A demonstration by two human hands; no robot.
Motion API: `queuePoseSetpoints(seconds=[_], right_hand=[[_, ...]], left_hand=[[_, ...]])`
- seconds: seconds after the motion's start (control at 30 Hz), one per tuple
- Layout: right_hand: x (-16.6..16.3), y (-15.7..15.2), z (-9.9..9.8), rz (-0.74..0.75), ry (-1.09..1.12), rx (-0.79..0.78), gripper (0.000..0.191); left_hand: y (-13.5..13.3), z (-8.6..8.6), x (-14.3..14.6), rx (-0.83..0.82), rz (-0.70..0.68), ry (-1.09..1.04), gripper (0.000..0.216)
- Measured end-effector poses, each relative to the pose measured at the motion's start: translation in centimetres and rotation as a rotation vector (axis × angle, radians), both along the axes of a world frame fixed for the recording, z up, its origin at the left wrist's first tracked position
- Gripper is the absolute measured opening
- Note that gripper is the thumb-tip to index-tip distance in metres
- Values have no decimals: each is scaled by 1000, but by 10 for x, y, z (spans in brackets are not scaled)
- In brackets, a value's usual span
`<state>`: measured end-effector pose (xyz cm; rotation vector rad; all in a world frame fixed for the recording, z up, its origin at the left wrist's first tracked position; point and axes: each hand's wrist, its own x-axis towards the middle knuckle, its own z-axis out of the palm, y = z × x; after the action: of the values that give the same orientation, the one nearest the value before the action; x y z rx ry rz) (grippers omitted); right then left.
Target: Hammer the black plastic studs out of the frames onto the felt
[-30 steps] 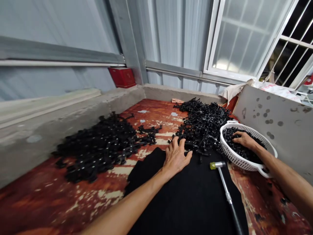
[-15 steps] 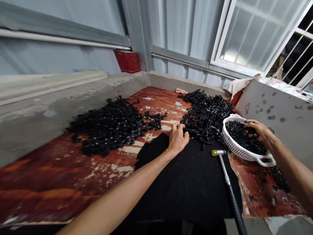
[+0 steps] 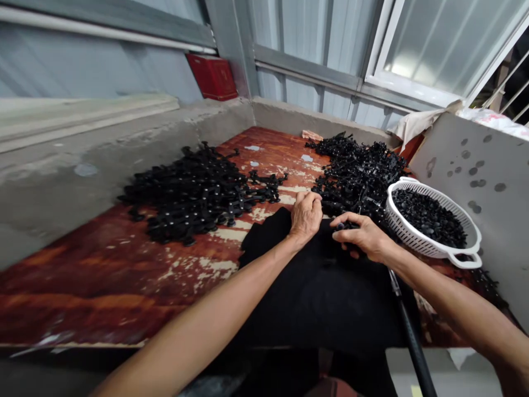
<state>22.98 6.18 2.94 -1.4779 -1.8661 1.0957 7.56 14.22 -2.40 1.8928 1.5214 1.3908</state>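
Observation:
My left hand [image 3: 306, 218] rests at the far edge of a black cloth [image 3: 306, 298], its fingers curled in by the right pile of thin black plastic parts [image 3: 355, 168]. Whatever those fingers hold is hidden. Close beside it, my right hand [image 3: 366, 237] is above the cloth, thumb and fingers closed around a few small black pieces [image 3: 346, 225]. A white slotted basket [image 3: 417, 240] full of small, round-looking black pieces [image 3: 432, 218] stands to the right. Below my right hand lies a hammer [image 3: 409, 325], handle towards me, its head covered by the hand.
Another pile of black parts with shiny dots [image 3: 202, 196] lies left on the worn red-brown tabletop [image 3: 82, 292]. A low cement ledge [image 3: 103, 143] borders the table, with a red box [image 3: 212, 76] in the corner. A grey spotted panel [image 3: 475, 160] stands at the right.
My right hand has come out of the basket and moved left over the cloth, with small black pieces in its fingers. My left hand stays near the pile. The view has tilted slightly down.

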Motion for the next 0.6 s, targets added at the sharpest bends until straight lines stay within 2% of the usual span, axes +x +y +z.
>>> queuePoseSetpoints(seconds=[0.1, 0.23, 0.33, 0.43, 0.53, 0.6], right_hand=[[-22, -10, -11, 55, -129, 145, 27], [-30, -19, -10, 150, -296, 264, 32], [-24, -23, 1, 232, -391, 285, 37], [-8, -35, 20, 239, -499, 404, 33], [13, -64, 38, 190, -614, 452, 25], [26, -87, 39, 194, -715, 429, 18]], left_hand=[[1, 1, -2, -25, 3, -17, 23], [3, 2, -4, -42, -3, -30, 22], [2, 2, -5, -16, 1, -19, 21], [-2, 3, -6, 1, 2, -17, 20], [-5, 5, -6, -22, -3, -27, 20], [-6, 7, -4, -42, 4, -25, 20]])
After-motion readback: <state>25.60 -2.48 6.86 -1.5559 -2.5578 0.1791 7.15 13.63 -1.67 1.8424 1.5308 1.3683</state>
